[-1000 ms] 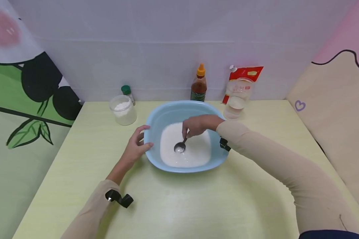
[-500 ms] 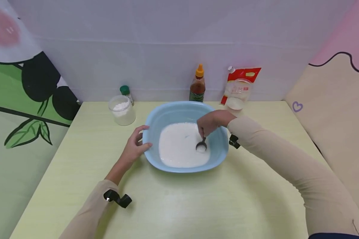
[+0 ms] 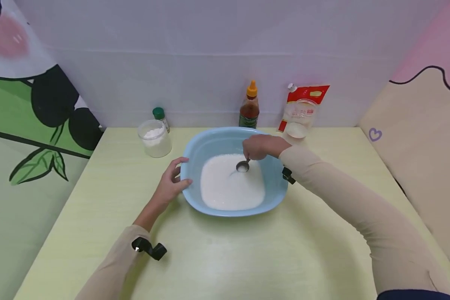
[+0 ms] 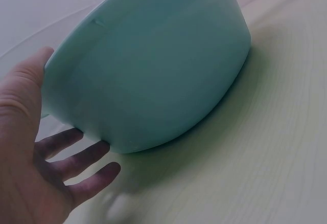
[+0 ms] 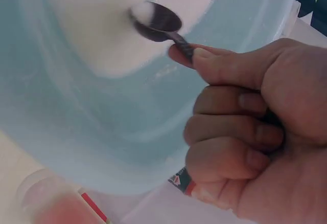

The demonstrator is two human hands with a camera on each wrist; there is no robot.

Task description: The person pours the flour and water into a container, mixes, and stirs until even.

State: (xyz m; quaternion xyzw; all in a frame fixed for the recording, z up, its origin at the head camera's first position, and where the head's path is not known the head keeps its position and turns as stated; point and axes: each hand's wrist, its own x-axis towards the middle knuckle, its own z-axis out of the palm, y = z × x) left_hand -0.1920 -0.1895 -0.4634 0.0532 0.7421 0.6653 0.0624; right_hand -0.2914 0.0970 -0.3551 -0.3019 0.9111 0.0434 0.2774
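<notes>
The right hand [image 3: 258, 147] has its fingers curled in, pinching the handle of a dark spoon [image 3: 242, 166] whose bowl carries some white liquid [image 3: 230, 189] inside the blue basin [image 3: 215, 145] on the table [image 3: 225, 258]. The left hand [image 3: 170, 180] grips the basin's side, thumb at the rim, other fingers spread along the outer wall. A brisk sweep could splash liquid over the rim; with only one side held, a hard push might slide or swivel the basin.
</notes>
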